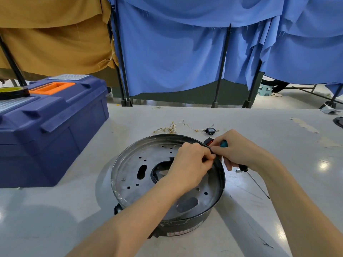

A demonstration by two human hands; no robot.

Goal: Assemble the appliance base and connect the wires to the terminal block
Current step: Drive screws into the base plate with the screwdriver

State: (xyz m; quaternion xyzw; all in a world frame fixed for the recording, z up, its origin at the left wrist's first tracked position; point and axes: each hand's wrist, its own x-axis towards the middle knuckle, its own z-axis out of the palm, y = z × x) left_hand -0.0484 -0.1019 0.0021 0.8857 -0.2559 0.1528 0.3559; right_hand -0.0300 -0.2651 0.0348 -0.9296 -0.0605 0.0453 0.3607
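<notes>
appliance base [148, 175]: round metal shell with a dark outer wall, on the table [278, 138] in the lower centre of the frame, holed plate facing up.
left hand [193, 160]: over the right part of the base, fingers curled together and pinching a dark piece [215, 158] at the right rim; the fingers hide most of it.
right hand [239, 149]: just outside that same rim, meeting the left fingertips, clamped round a screwdriver [242, 167]; the teal handle end pokes out at the top and the thin shaft points to the lower right over the table.
red switch [208, 142]: just beyond the rim, partly covered by the right hand.
wires [172, 128]: pale loose bundle with brass ends, on the table just behind the base.
black socket [210, 131]: small, right of the wires.
toolbox [55, 130]: blue, lid down, orange handle, on the table at the left of the frame, near the base but apart from it.
tape roll [11, 92]: on the toolbox lid, at the far left edge.
blue curtains [176, 52]: across the upper centre and right, on black stands.
tan curtain [55, 34]: upper left.
stool [266, 89]: pale, on the floor, upper right.
in the way: both forearms cross the near right half of the base and cover its plate there.
</notes>
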